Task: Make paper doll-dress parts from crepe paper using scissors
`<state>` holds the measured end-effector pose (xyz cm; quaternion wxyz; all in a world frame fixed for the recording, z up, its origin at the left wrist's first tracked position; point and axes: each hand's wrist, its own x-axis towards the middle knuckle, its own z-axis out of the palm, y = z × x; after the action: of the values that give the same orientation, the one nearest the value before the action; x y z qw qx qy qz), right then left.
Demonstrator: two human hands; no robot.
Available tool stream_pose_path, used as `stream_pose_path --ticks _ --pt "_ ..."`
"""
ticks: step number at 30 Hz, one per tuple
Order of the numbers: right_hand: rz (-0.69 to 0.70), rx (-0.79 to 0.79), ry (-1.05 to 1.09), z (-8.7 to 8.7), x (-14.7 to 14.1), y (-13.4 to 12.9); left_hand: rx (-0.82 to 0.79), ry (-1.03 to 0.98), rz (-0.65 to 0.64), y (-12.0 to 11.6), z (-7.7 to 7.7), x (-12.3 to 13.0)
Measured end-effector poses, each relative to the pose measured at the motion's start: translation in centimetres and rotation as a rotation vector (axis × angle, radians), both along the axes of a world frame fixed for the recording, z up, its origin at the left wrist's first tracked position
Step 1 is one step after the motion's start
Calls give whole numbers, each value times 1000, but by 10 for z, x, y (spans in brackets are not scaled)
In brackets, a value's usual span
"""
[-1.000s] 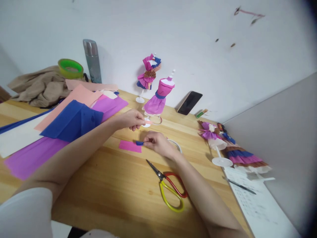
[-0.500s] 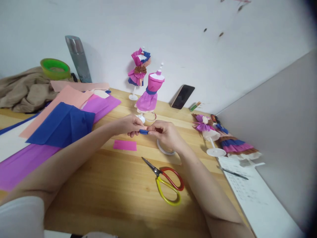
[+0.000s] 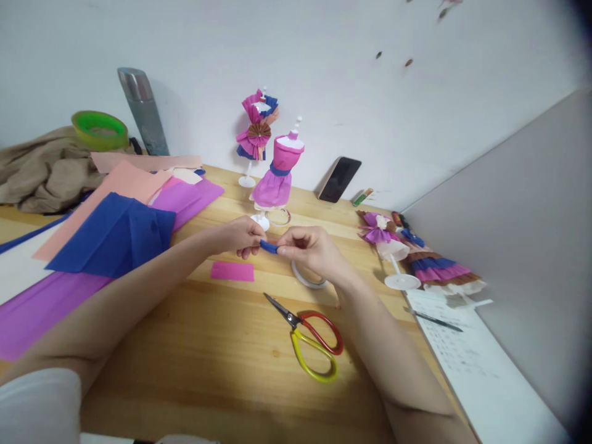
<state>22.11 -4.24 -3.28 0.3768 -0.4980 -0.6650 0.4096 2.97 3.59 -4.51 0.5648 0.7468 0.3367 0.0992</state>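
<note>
Between my two hands is a small strip of blue crepe paper [image 3: 268,246], with a bit of peach showing along its far side. My left hand [image 3: 244,236] pinches its left end, and my right hand [image 3: 306,248] pinches the right end. Below my left hand a pink paper rectangle [image 3: 232,271] lies flat on the wooden table [image 3: 198,364]. A roll of white tape [image 3: 309,282] is partly hidden under my right hand. Nearer to me lie scissors [image 3: 303,336] with one red and one yellow handle, blades spread a little.
Behind my hands stand a mini mannequin in a pink dress [image 3: 274,185] and another in ruffles [image 3: 258,132]. Coloured paper sheets [image 3: 111,234] pile up at left, near a bottle [image 3: 145,114]. A phone [image 3: 340,179] leans on the wall; more dressed mannequins [image 3: 439,268] lie right.
The blue strip has turned slightly, its right end now lower, and more of its blue face shows. Both hands keep their pinch. The whole view has shifted a little.
</note>
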Motion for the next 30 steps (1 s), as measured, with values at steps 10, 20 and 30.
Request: stream_pose_path --ticks 10,20,30 --pt "-23 -300 364 -8 8 12 -61 -29 -141 0 -2 -3" --pt "-182 -40 58 -18 5 19 310 41 -129 -15 27 -2" --pt "-187 -58 70 -17 4 19 717 114 -105 -13 25 -6"
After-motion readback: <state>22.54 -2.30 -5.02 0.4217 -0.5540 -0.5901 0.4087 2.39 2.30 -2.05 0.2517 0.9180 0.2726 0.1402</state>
